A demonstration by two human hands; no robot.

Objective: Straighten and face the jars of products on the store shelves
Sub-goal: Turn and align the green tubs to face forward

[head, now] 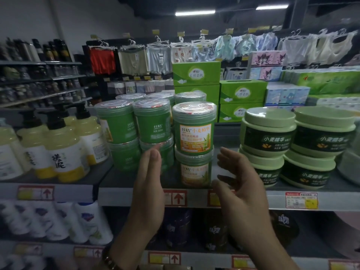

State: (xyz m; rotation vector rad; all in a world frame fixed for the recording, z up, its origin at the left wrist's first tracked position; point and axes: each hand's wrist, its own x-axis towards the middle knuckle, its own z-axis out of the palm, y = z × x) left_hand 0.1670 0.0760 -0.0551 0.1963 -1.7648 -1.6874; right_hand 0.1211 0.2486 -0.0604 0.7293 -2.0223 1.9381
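Green jars stand stacked two high on the top shelf [124, 181]. The front right stack shows its orange label: an upper jar [194, 129] on a lower jar [194, 170]. Two upper jars to the left, one [116, 122] and another [153, 121], show plain green backs. My left hand [150, 184] is raised with straight fingers in front of the lower middle jar [165, 154], holding nothing. My right hand [239, 188] hovers right of the orange-label stack, fingers loosely spread, holding nothing.
Pale green tubs with dark labels [268, 131] are stacked at the right. Yellow pump bottles [64, 149] stand at the left. Green tissue boxes [196, 75] sit behind the jars. Lower shelves hold white bottles [85, 221] and dark jars [177, 228].
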